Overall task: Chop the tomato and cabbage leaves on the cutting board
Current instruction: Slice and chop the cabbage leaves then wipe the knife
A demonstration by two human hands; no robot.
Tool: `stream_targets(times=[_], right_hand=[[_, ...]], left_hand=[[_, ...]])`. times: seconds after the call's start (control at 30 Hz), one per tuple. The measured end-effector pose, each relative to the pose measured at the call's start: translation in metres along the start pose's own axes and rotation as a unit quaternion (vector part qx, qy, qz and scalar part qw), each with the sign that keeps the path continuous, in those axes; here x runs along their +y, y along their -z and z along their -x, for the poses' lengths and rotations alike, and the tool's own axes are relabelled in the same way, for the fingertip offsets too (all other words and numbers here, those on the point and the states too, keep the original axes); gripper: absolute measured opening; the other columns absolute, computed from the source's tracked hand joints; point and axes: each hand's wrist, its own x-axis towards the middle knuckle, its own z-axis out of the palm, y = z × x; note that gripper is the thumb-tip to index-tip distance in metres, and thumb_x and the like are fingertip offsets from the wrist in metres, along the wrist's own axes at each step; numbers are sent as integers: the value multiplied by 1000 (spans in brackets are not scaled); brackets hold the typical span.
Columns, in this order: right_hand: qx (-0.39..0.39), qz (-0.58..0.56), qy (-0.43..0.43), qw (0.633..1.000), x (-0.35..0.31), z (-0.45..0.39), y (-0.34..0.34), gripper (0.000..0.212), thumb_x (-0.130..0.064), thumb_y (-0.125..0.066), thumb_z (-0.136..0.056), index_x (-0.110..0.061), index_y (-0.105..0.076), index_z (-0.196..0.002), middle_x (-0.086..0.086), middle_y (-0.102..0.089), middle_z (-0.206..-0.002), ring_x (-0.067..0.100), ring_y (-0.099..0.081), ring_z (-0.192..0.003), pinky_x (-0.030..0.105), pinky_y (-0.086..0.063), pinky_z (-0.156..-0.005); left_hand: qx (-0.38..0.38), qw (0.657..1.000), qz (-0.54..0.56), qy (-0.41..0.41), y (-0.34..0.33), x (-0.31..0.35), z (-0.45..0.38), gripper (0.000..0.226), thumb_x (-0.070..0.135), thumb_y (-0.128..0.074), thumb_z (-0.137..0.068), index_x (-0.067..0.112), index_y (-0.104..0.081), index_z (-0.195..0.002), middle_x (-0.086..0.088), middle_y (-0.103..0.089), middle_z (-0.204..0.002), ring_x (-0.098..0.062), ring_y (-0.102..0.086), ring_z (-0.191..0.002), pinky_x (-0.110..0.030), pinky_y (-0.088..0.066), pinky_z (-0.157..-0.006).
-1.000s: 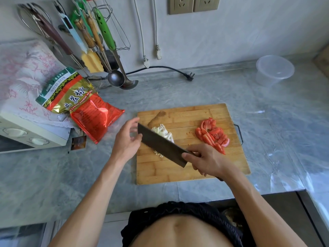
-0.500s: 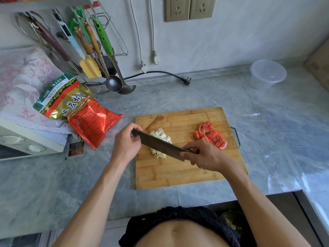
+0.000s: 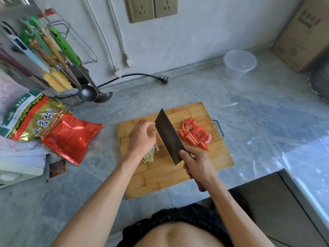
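A wooden cutting board [image 3: 210,161] lies on the grey counter. Red tomato slices [image 3: 195,133] are piled on its right part. Pale cabbage leaves [image 3: 151,155] lie on its left part, mostly hidden under my left hand [image 3: 142,138], which holds them down with curled fingers. My right hand [image 3: 197,165] grips the handle of a dark cleaver [image 3: 168,135]. The blade points away from me, standing between my left hand and the tomato, close against the left fingers.
A red and gold food packet [image 3: 53,129] lies left of the board. Ladles and utensils [image 3: 85,90] hang at the back left. A loose black plug [image 3: 164,81] and a clear plastic tub [image 3: 238,64] sit behind. A cardboard box [image 3: 306,32] stands far right.
The cleaver has swung from lying crosswise over the cabbage to pointing away from me. My left hand left the blade's tip and settled on the cabbage.
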Motion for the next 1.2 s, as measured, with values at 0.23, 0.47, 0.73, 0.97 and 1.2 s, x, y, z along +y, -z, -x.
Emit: stream_targets(times=[0.23, 0.47, 0.73, 0.97, 1.2], right_hand=[[68, -2, -27, 997, 4, -2, 25, 21, -36, -57, -99, -19, -65, -91, 7, -62, -63, 15, -55, -47, 30, -48, -46], [49, 13, 16, 999, -1, 3, 16, 22, -33, -57, -99, -17, -68, -90, 6, -61, -62, 14, -53, -47, 30, -48, -45], [67, 25, -22, 997, 5, 1, 37, 25, -36, -55, -100, -14, -66, -94, 6, -62, -64, 13, -54, -48, 29, -49, -47], [50, 58, 74, 994, -1, 11, -9, 22, -28, -51, -102, -14, -68, -101, -1, -63, -68, 13, -56, -57, 30, -48, -58], [19, 104, 106, 989, -2, 23, -56, 19, -22, -47, -102, -12, -62, -98, 1, -58, -62, 19, -50, -51, 31, -38, -51]], left_hand=[[9, 1000, -6, -8, -10, -11, 6, 30, 14, -61, -94, 16, -63, -124, 1, -63, -127, -16, -56, -120, -22, -40, -99], [23, 1000, -10, 11, -17, -5, 14, 27, 21, -58, -96, 22, -62, -122, 0, -61, -125, -1, -57, -94, -5, -35, -75], [48, 999, -11, 22, -23, -2, 27, 25, 15, -57, -96, 13, -65, -120, -2, -62, -123, 8, -53, -75, 2, -37, -69], [109, 991, 35, 63, -26, -3, 34, 26, 20, -57, -95, 19, -63, -120, -1, -65, -115, -11, -63, -99, -25, -47, -92], [180, 973, 89, 117, -12, -15, 51, 25, 20, -50, -99, 15, -64, -118, -3, -64, -124, -19, -56, -118, -25, -41, -95]])
